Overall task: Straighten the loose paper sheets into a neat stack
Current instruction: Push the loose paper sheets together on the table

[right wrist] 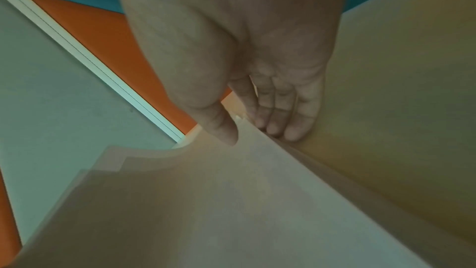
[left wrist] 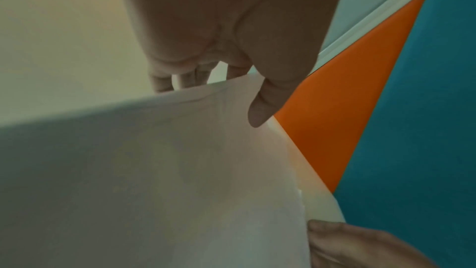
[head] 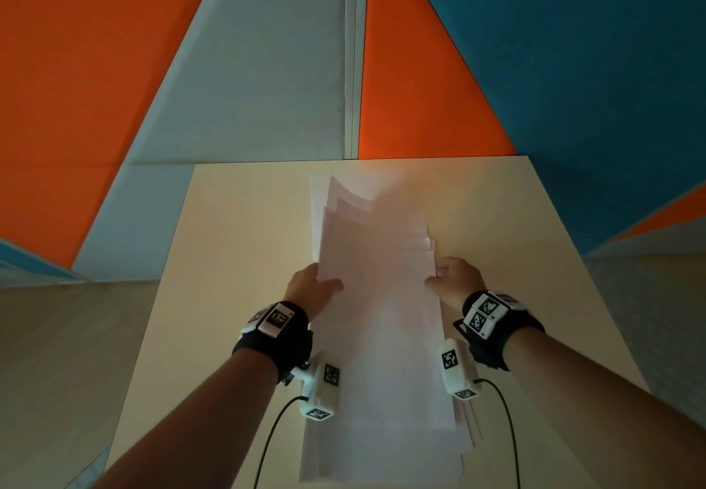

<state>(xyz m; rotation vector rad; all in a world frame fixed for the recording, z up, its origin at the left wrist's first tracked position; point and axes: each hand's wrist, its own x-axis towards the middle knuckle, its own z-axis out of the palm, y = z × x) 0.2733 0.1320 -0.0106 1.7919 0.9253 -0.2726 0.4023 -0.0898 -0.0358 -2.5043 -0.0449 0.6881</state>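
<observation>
Over table [head: 237,221], hands pinching sheets [head: 378,297] (edges uneven)

Pale wood desk [head: 237,259] against wall; wall panels: orange panel [head: 76,87] left, grey panel [head: 267,87] centre, blue panel [head: 592,68] right; light floor [head: 57,355] beside desk

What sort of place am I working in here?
Probably an office or study booth: a plain pale table set against orange, grey and blue wall panels, holding only the paper sheets gripped by left hand and right hand.
</observation>
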